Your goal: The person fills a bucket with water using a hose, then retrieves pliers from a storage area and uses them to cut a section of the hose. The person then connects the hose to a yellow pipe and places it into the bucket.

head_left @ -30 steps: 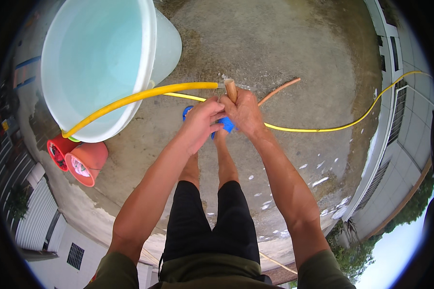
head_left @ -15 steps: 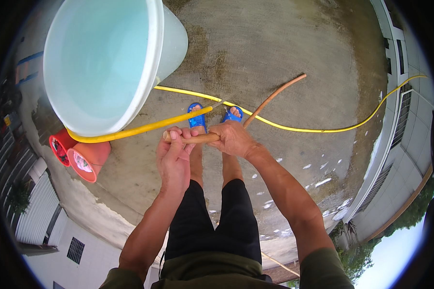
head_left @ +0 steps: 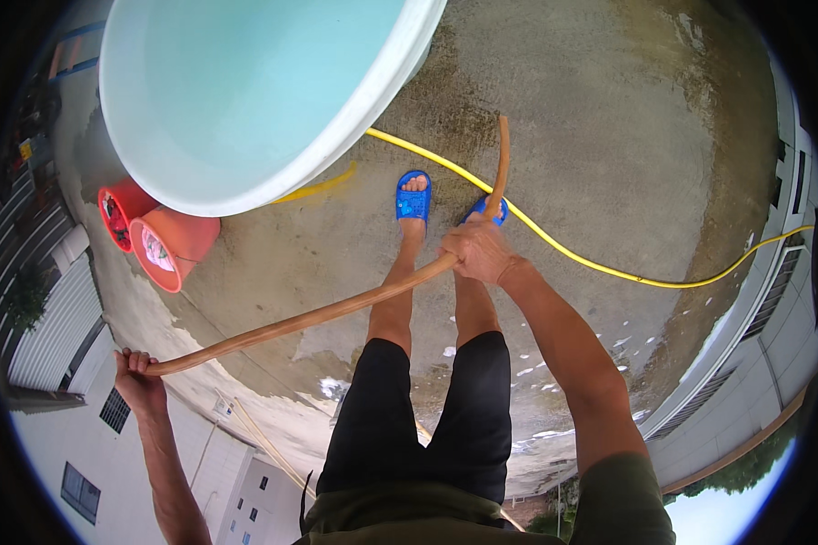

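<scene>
A long, brownish-orange hose (head_left: 309, 318) stretches across the front of my body between my hands. At the far left my left hand (head_left: 141, 381) is closed around one end of it, with the arm spread wide. My right hand (head_left: 477, 250) grips it farther along, in front of my right leg. Past my right fist the other end of the hose bends up and away, over my right blue slipper (head_left: 498, 214). The fingertips of my right hand are partly hidden.
A large white tub (head_left: 336, 136) of water stands close at the upper left. Beside it are an orange bucket (head_left: 186, 243) holding cloth and a red bucket (head_left: 116, 222). A yellow hose (head_left: 600, 265) crosses the wet concrete floor, and another yellow piece (head_left: 323, 187) pokes out under the tub's rim.
My left hand has swung far left and down with its end of the hose, so a longer stretch lies between my hands. The yellow hose piece near my feet has dropped toward the tub.
</scene>
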